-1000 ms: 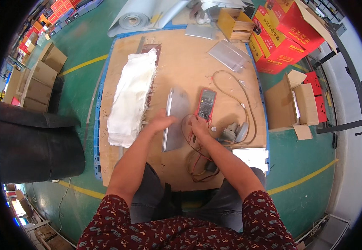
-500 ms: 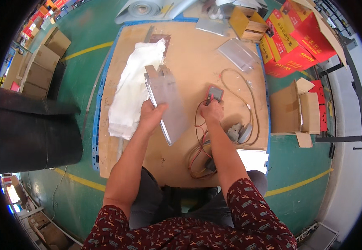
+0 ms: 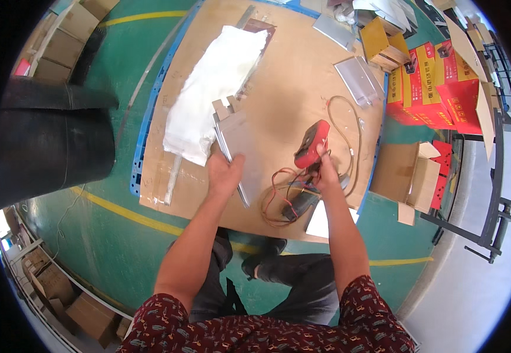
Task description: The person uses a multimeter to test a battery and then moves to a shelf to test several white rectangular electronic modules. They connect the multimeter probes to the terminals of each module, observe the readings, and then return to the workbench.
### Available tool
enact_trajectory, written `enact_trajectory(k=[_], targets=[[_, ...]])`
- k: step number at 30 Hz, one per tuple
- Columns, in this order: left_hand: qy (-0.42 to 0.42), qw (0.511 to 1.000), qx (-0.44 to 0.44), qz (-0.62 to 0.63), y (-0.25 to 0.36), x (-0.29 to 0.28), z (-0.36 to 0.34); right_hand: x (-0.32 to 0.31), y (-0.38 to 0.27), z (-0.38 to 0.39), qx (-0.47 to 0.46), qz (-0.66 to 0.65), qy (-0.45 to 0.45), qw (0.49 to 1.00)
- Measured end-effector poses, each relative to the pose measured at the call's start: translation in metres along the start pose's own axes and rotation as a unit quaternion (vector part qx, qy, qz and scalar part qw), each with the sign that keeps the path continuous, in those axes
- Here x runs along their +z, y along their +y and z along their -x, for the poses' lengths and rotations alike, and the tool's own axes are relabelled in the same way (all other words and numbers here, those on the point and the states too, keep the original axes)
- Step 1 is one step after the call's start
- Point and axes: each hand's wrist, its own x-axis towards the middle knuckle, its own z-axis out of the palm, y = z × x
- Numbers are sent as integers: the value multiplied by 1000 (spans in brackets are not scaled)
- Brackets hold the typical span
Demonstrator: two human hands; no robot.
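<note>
My left hand point(image 3: 224, 173) is closed on a thin stack of flat silver pouch cells point(image 3: 239, 136), thumb on top. The stack tilts, its short tabs at the far end. In my right hand point(image 3: 327, 175) is a red multimeter point(image 3: 312, 143), held up off the table and turned so its side shows. Red and black test leads point(image 3: 272, 197) hang in loops below it, near my right wrist. A folded white cloth point(image 3: 208, 94) lies just beyond my left hand.
The brown-topped table point(image 3: 294, 70) has a blue edge. On its right lie a cable loop point(image 3: 355, 153), another silver pouch cell point(image 3: 358, 79), a yellow wooden box point(image 3: 379, 44) and a white sheet point(image 3: 326, 220). Red and open brown cartons point(image 3: 393, 170) stand beyond. A black cylinder point(image 3: 55, 147) is at the left.
My right hand has raised the multimeter and tipped it, so its face no longer shows. My left hand still grips the pouch cells. The whole view has shifted and turned.
</note>
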Motion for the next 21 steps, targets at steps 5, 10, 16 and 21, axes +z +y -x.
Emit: enact_trajectory(k=[5, 10, 16, 21], targets=[[49, 997, -8, 56, -22, -18, 32, 25, 11, 130, -21, -110, -92, 989], [67, 997, -27, 26, 9, -37, 104, 3, 11, 271, 99, -128, -113, 980], [83, 993, -70, 53, 95, -84, 208, 12, -28, 405, 93, -15, -92, 991], [88, 910, -252, 316, 183, -169, 303, 6, -69, 467, 115, 66, -74, 988]])
